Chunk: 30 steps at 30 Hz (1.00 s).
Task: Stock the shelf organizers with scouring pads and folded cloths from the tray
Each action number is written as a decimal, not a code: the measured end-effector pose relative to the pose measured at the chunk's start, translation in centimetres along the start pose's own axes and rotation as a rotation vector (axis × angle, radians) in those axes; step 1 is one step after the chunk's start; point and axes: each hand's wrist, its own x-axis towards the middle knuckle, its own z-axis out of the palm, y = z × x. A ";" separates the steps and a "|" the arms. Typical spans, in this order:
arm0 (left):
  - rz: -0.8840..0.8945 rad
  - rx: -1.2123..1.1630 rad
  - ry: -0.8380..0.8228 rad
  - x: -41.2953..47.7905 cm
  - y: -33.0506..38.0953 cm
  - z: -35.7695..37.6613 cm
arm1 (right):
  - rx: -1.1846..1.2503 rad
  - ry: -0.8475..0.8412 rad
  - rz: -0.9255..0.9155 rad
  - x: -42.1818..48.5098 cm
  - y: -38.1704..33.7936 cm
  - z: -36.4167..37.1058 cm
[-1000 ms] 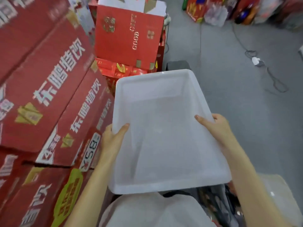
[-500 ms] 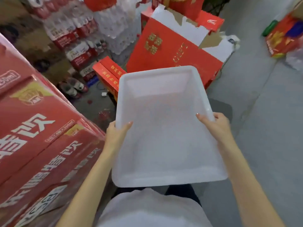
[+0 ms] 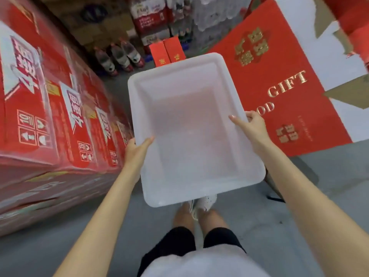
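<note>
Between the stacked red cartons (image 3: 50, 108) and the gift box (image 3: 279, 86), both hands, left hand (image 3: 137, 150) and right hand (image 3: 252, 126), grip the empty white tray (image 3: 199, 188) by its side rims; carrying it level seems wise.

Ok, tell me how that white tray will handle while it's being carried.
Probably light: the tray looks empty and is thin-walled, translucent plastic. Likely fairly stiff, since it shows no sag held only by the left hand and right hand at its side rims. Smooth plastic may be slippery, so a grip over the rim helps.
</note>
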 end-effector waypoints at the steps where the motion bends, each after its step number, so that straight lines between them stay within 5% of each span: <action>1: -0.008 0.009 -0.025 1.0 0.3 0.5 | 0.004 0.003 0.011 1.0 0.4 0.4; 15: -0.178 -0.019 -0.106 6.7 -5.8 0.9 | -0.049 -0.097 0.053 4.2 2.6 3.8; 30: -0.114 -0.014 -0.057 6.9 -6.1 -0.1 | -0.094 -0.079 0.045 2.7 2.9 4.9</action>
